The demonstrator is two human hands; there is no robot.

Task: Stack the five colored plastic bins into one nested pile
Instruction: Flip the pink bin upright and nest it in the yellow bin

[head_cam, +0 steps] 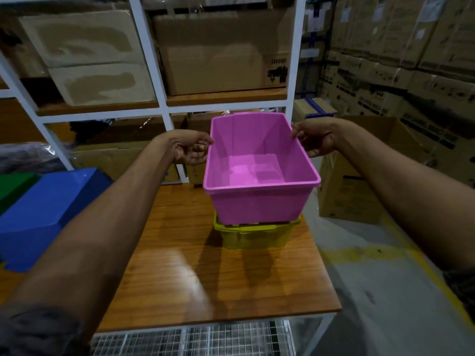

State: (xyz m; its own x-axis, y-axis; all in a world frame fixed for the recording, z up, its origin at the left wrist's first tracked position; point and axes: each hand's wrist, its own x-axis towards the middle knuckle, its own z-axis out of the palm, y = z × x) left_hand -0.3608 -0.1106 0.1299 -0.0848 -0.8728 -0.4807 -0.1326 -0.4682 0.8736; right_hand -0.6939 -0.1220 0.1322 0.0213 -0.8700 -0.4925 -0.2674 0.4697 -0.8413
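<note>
While I scan from the left edge, the first things I meet are a green bin (14, 185) at about nine o'clock, only a corner of it showing, and a blue bin (48, 214) just beside it toward the centre, both lying on the left part of the wooden table (195, 286) and well apart from the stack. Next comes my left hand (191, 150), curled closed on the left long rim of the pink bin (259, 170), thumb on top and fingers tucked under the lip. The pink bin sits at centre, open side up, its long axis running from six o'clock toward twelve, away from me, so the two grips face each other across the short width. Directly below it, toward six o'clock, the yellow bin (253, 235) rests on the table — the pink one's base looks to be just entering or sitting in its mouth, not yet dropped fully home, though I cannot tell whether they touch all round. My right hand (314, 140) pinches the right long rim at about two o'clock, closed on it likewise. Both hands look equally near, and the axes of the two bins seem aligned, so I judge the coming move is straight down. I count four bins; a fifth is not in view.
</note>
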